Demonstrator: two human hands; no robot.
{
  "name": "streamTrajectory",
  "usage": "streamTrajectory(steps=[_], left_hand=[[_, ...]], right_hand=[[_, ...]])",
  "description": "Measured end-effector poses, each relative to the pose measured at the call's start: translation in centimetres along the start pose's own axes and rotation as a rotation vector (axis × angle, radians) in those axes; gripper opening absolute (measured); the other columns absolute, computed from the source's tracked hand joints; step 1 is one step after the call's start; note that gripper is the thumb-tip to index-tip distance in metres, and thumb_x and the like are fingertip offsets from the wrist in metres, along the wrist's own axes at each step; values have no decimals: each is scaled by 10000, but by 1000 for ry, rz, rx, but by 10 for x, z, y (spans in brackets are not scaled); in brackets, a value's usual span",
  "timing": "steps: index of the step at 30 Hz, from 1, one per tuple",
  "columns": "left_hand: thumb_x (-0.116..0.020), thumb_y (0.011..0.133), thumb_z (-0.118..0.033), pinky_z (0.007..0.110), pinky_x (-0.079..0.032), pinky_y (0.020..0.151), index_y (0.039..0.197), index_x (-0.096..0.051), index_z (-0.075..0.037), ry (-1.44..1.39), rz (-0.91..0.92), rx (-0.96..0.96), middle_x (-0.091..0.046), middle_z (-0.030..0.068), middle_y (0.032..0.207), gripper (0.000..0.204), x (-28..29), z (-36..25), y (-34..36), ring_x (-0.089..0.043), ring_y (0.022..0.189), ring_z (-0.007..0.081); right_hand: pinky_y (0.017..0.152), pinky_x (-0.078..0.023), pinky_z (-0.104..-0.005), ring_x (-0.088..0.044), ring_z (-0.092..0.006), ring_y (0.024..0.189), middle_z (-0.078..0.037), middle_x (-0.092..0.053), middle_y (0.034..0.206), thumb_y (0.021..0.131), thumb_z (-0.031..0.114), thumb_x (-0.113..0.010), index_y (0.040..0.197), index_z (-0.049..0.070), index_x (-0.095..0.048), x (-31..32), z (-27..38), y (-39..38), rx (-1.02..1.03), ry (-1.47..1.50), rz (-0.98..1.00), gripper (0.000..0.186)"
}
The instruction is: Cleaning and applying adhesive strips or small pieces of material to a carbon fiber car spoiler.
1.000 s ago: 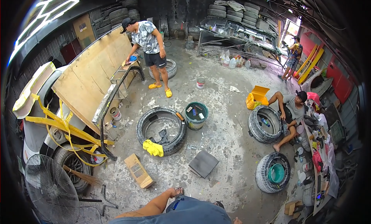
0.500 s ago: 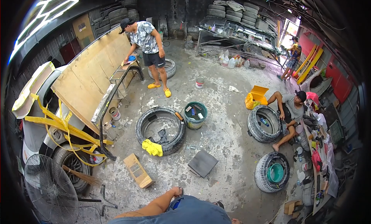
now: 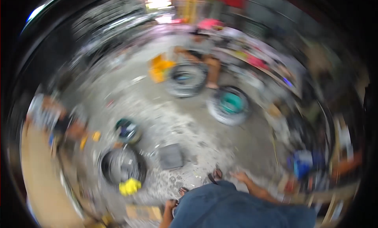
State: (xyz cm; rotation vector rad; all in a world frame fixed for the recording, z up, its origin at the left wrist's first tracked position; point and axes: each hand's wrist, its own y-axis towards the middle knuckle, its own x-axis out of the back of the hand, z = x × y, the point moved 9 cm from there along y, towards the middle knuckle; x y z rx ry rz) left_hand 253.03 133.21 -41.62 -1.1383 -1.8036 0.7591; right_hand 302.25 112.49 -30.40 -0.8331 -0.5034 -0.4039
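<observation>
My left hand (image 3: 170, 204) hangs low beside my dark blue shirt (image 3: 232, 204), near the cardboard box (image 3: 145, 212) on the floor; motion smears its fingers. On the other side my right hand (image 3: 240, 176) is held out from my body, fingers stretched and apart, touching nothing I can see. Ahead of me on the floor is a dark square stool or block (image 3: 171, 156). Left of it lies a tyre (image 3: 141, 165) with a yellow cloth (image 3: 130, 186) on its rim. A dark green bucket (image 3: 128, 130) stands just beyond the tyre.
Farther off, a person (image 3: 202, 45) sits by another tyre (image 3: 186, 90) and a yellow container (image 3: 159, 68). Nearer stands a tyre with a green basin (image 3: 231, 102) in it. A cluttered bench (image 3: 252, 60) runs along the right. Another person (image 3: 47, 114) is at the far left.
My view has swung right, so the tyres, bucket and people sit farther left and the picture is blurred. My right arm has come into view, stretched out to the side.
</observation>
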Motion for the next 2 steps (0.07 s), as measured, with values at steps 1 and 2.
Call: streamTrajectory(steps=[1, 2], left_hand=[[-530, 952, -592, 358, -507, 1033, 1115, -789, -131, 343, -285, -330, -769, 188, 1080, 554, 11, -41, -15, -711, 1127, 119], [-530, 952, -592, 358, -507, 1033, 1115, -789, -131, 443, -198, -419, -769, 188, 1080, 554, 20, -70, -11, -711, 1127, 119]], right_hand=[[857, -540, -441, -726, -328, 962, -181, -772, 970, 893, 837, -476, 962, 33, -788, 7, -19, 11, -14, -78, 14, 865], [854, -551, -422, -736, -287, 947, -176, -772, 931, 902, 813, -496, 984, 48, -800, 10, -50, 28, -19, -99, -26, 828]])
